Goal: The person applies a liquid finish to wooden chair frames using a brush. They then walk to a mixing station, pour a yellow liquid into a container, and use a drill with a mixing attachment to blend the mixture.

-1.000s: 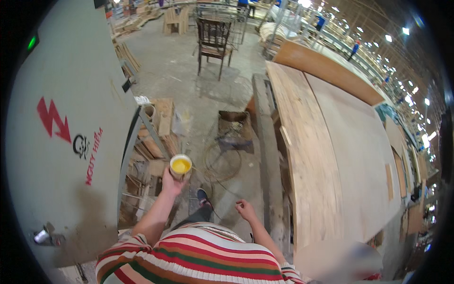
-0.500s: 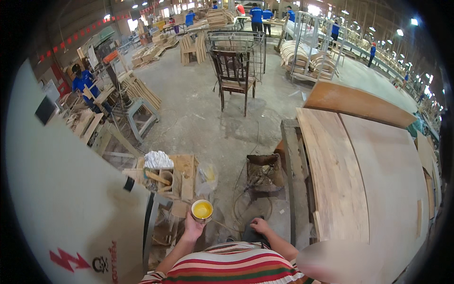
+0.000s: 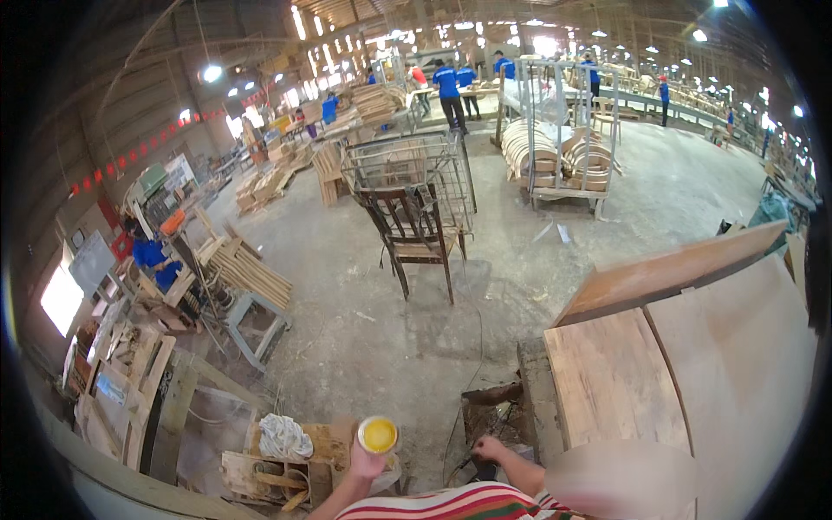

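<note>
My left hand (image 3: pixel 367 461) is closed round the side of a small round cup (image 3: pixel 379 435) with a pale rim and yellow contents. The cup is held upright in front of my body, just right of a low wooden stand (image 3: pixel 329 444) that bears a bundle of white cloth (image 3: pixel 284 437). Lower right of centre, my right hand (image 3: pixel 491 449) has its fingers curled in, just above something dark. Whether anything is inside those fingers is hidden. Close to that hand stands a dark, open-topped box (image 3: pixel 492 395) with scraps in it.
Wooden boards (image 3: pixel 620 373) lie on a bench at my right. Ahead stands a dark wooden chair (image 3: pixel 416 234) against a metal frame cart (image 3: pixel 451 173). A cable (image 3: pixel 479 347) runs along the floor. At the left a person in blue (image 3: pixel 156 260) works beside stacked wood strips (image 3: pixel 251 276).
My view has tilted up and swung, so the chair and boards sit lower and the large pale panel at left has mostly left the picture. My left hand still holds the cup.
</note>
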### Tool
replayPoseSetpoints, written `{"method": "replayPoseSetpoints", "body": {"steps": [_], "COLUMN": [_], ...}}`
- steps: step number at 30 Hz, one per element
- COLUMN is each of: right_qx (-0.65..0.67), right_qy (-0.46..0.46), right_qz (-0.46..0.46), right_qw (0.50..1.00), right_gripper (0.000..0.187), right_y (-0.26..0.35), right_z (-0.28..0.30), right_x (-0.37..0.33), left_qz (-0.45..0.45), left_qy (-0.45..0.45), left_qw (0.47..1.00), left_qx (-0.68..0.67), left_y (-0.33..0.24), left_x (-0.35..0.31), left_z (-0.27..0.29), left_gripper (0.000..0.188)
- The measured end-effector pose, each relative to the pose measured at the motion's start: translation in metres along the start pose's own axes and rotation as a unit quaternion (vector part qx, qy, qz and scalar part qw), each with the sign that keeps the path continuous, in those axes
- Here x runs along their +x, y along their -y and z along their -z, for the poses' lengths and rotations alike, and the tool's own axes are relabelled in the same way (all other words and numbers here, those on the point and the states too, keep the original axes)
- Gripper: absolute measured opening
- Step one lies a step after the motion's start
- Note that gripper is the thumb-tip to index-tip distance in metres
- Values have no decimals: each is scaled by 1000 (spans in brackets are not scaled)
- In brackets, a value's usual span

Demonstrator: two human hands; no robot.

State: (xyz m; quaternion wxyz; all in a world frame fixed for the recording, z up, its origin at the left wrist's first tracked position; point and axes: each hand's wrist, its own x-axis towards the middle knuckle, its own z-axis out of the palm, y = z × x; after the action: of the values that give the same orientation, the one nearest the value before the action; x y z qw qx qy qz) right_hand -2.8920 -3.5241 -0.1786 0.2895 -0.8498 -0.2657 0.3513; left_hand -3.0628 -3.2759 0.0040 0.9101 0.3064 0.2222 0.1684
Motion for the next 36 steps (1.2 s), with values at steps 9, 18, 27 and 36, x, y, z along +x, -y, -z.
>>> {"method": "replayPoseSetpoints", "body": {"steps": [9,18,27,36], "right_qx": [230,372,362,387], "right_qy": [-115,-110,-371,-365], "right_qz": [6,-141,-346,-538], "right_qw": [966,911,782,654], "right_gripper": [20,19,6,28], "right_y": [37,20,-13,103], "right_z": [89,113,107,59], "right_x": [75,126,160,122], "left_qz": [81,219,309,553], "left_qy": [88,106,198,294], "left_qw": [992,966,910,739], "left_qx": [29,86,195,249], "left_y": [-10,-6,-6,-10], "left_x": [122,278,517,606], "left_z": [-117,-136,-209,-249], "left_gripper": [37,40,44,41]}}
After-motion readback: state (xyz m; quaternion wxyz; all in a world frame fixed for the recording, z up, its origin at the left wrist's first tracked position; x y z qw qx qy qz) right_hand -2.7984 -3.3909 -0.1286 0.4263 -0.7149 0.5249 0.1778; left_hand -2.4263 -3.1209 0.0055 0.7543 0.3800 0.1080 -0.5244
